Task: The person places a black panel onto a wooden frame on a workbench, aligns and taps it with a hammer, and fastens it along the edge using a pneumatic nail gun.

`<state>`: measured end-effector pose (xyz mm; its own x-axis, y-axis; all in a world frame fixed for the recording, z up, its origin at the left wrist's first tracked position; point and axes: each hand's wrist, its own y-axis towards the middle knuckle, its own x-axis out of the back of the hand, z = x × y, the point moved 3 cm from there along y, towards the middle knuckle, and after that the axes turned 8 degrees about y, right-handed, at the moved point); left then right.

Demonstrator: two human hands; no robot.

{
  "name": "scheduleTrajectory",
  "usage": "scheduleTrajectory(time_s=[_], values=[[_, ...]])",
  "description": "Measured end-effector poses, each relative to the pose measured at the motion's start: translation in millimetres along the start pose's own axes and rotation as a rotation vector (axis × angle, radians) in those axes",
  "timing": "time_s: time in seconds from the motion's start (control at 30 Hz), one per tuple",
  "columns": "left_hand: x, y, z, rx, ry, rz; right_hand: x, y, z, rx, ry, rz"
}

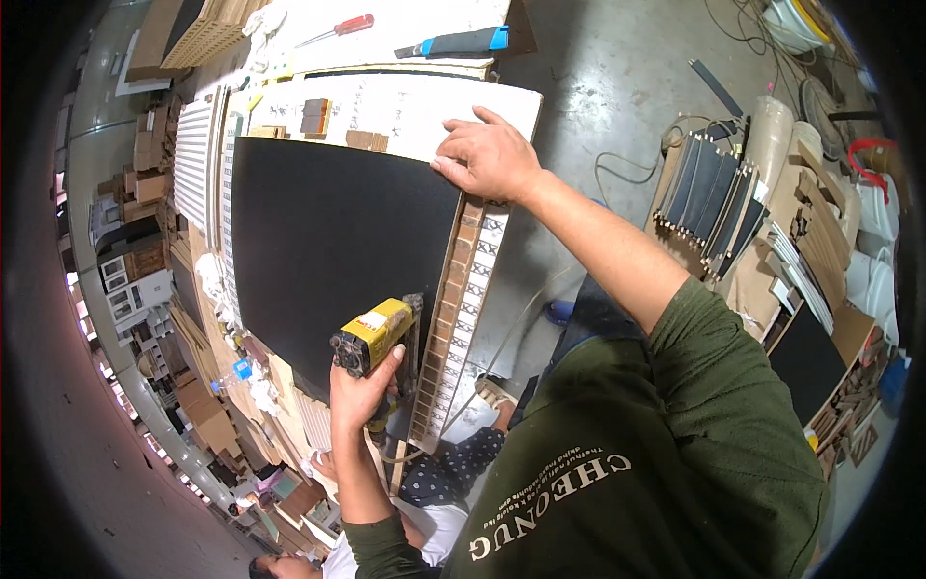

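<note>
A black panel (328, 222) lies on the workbench in front of me. Along its right side runs a brown slatted edge strip (453, 280) beside a white strip with printed cross marks (475, 289). My left hand (362, 391) is wrapped round a yellow nail gun (376, 333), whose dark nose end is at the panel's right side, near the edge strip; whether it touches is hard to see. My right hand (492, 156) rests with fingers spread at the panel's far right corner, over a white board (415, 106), holding nothing.
A red screwdriver (354, 24) and a blue-and-black handled tool (463, 41) lie at the far end. Small wood blocks (314, 118) sit on the white board. A person in white (444, 526) is close at the lower left. Dark boards (704, 193) are stacked to the right.
</note>
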<state>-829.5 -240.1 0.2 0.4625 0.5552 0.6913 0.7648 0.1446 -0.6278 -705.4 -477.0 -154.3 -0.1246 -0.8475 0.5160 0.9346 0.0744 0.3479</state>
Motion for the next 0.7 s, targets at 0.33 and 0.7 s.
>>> scheduleTrajectory(time_s=[0.33, 0.7], values=[[-13, -19, 10, -0.023, -0.246, -0.032, 2, 3, -6, -0.018, 0.057, 0.011], [-49, -74, 15, 0.064, -0.55, -0.141, 10, 40, -13, 0.061, 0.127, 0.453]])
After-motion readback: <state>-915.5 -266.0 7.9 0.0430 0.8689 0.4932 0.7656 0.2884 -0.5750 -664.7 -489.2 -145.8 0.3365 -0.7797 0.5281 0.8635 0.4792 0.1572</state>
